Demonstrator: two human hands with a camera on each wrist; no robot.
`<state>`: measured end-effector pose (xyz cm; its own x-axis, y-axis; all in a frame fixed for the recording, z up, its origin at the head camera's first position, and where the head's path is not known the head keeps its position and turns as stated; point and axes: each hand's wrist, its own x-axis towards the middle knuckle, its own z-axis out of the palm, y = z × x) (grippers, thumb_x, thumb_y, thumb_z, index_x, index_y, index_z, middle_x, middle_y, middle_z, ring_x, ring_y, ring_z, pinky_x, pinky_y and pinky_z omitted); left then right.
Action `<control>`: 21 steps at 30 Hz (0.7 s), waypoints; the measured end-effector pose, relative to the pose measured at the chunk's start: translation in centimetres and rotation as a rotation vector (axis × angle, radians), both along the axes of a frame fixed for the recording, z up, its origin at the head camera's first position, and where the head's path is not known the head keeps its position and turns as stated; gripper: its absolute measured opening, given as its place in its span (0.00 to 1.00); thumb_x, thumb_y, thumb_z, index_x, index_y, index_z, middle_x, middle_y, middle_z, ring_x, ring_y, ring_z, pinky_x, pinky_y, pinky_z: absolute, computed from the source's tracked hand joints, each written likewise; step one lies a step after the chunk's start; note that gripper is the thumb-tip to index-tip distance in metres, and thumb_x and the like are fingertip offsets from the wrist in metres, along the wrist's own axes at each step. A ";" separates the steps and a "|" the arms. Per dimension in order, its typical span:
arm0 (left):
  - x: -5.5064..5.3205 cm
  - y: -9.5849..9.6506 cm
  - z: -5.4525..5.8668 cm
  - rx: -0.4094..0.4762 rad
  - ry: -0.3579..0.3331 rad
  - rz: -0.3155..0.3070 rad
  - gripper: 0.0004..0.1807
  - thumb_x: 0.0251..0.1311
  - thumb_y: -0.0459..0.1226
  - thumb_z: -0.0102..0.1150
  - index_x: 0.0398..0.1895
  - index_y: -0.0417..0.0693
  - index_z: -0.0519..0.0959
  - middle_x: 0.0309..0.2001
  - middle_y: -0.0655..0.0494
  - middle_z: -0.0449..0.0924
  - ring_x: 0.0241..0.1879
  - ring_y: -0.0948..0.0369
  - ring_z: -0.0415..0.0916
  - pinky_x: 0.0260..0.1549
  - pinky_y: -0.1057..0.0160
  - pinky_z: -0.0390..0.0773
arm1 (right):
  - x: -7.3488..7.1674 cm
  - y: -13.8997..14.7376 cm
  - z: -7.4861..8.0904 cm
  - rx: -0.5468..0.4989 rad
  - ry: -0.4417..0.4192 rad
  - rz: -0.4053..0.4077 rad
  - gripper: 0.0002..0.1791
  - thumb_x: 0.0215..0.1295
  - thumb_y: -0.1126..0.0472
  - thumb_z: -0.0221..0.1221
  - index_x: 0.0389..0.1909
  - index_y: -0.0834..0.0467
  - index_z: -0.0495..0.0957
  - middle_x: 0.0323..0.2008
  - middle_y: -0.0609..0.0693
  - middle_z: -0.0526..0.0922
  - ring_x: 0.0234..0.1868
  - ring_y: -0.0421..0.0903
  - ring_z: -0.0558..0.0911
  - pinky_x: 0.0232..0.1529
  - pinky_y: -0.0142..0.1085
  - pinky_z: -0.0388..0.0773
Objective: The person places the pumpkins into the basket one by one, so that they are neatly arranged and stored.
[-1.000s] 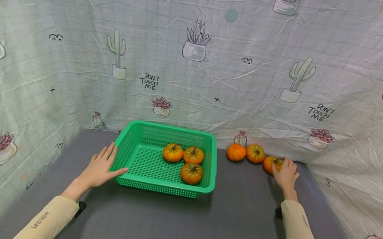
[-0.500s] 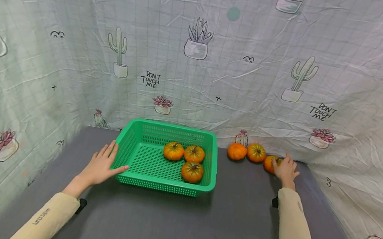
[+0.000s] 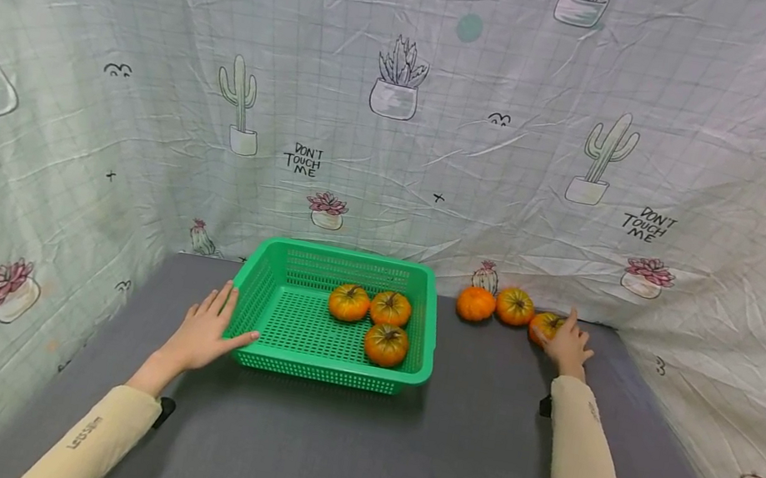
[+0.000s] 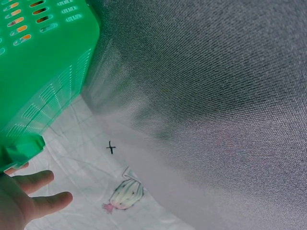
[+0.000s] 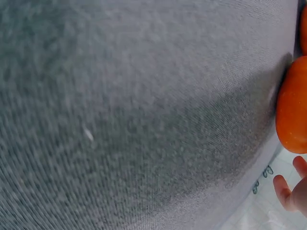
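Observation:
A green perforated basket stands on the grey table with small orange pumpkins inside: one at the back left, one at the back right, one in front. My left hand rests against the basket's left front corner, fingers spread and thumb over the rim; in the left wrist view its fingers show beside the basket. Far right, my right hand is at the right side of a pumpkin, partly covering it. In the right wrist view, spread fingers appear below an orange pumpkin.
Two more pumpkins, a bright orange one and a yellowish one, sit in a row along the back edge, between basket and right hand. A cactus-print curtain closes the table off at the back and sides.
My right hand stays by the rightmost pumpkin; its wrist and forearm have swung slightly left. The left hand, the basket and the pumpkins keep their places.

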<state>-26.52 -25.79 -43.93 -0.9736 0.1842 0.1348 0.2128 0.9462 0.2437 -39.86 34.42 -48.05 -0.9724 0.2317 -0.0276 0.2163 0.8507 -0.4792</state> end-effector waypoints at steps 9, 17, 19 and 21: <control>-0.1 0.0 0.1 0.000 0.004 -0.010 0.53 0.55 0.64 0.41 0.68 0.33 0.41 0.69 0.35 0.38 0.65 0.34 0.41 0.54 0.31 0.48 | 0.2 -0.3 -0.4 0.041 -0.019 -0.032 0.50 0.61 0.40 0.48 0.65 0.74 0.40 0.61 0.76 0.44 0.61 0.73 0.43 0.52 0.68 0.46; -0.1 -0.2 0.1 -0.007 -0.007 -0.006 0.53 0.55 0.64 0.41 0.68 0.34 0.40 0.69 0.36 0.36 0.65 0.35 0.41 0.54 0.31 0.48 | 0.6 -0.7 -0.6 0.028 0.007 -0.047 0.50 0.59 0.38 0.48 0.64 0.75 0.43 0.59 0.78 0.46 0.59 0.74 0.45 0.51 0.67 0.48; -0.1 -0.1 0.1 -0.006 -0.008 -0.011 0.53 0.55 0.64 0.41 0.68 0.33 0.40 0.69 0.35 0.36 0.65 0.35 0.41 0.54 0.31 0.48 | 0.8 -0.6 -0.7 0.031 0.003 -0.047 0.51 0.59 0.38 0.48 0.63 0.75 0.42 0.59 0.78 0.48 0.59 0.73 0.46 0.51 0.67 0.49; -0.1 -0.1 0.1 0.000 -0.009 -0.011 0.53 0.55 0.65 0.41 0.68 0.33 0.40 0.69 0.36 0.36 0.65 0.35 0.41 0.54 0.31 0.48 | 0.9 -0.4 -0.8 0.035 0.001 -0.037 0.51 0.59 0.37 0.48 0.63 0.76 0.42 0.58 0.78 0.50 0.58 0.73 0.47 0.51 0.67 0.49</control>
<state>-26.62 -25.84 -43.84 -0.9726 0.1952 0.1261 0.2213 0.9438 0.2455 -38.97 34.00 -48.89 -0.9632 0.2681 -0.0174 0.2470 0.8585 -0.4495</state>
